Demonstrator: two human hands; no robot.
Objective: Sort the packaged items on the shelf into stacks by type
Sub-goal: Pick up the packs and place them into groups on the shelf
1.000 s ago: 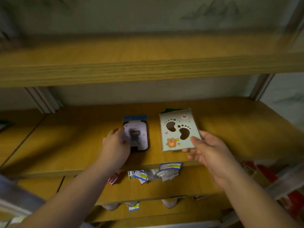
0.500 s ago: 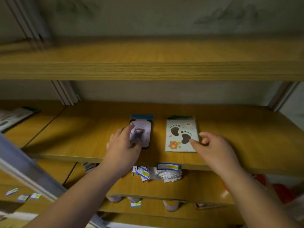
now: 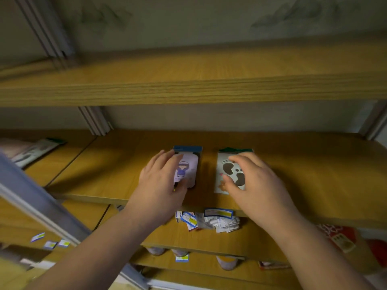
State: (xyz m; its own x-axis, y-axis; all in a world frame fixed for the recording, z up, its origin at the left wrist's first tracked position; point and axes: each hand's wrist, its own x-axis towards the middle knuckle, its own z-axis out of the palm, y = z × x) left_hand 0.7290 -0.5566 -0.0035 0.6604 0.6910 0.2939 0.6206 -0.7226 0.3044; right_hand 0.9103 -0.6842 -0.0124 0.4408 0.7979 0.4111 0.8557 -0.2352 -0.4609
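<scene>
Wooden shelf (image 3: 303, 164) at mid-frame carried two stacks. Left hand (image 3: 161, 181) lay with straight fingers on the cartoon pack (image 3: 188, 164); right hand (image 3: 251, 181) lay relaxed on the footprint pack (image 3: 230, 170). Squaring seemed underway; fetching another pack probably comes next.

A loose heap of small white and blue paper price tags (image 3: 209, 221) lies on the lower wooden shelf board (image 3: 209, 239). Red patterned packaging (image 3: 343, 239) sits at lower right. Grey metal uprights (image 3: 95, 120) stand against the pale painted wall (image 3: 188, 19).
</scene>
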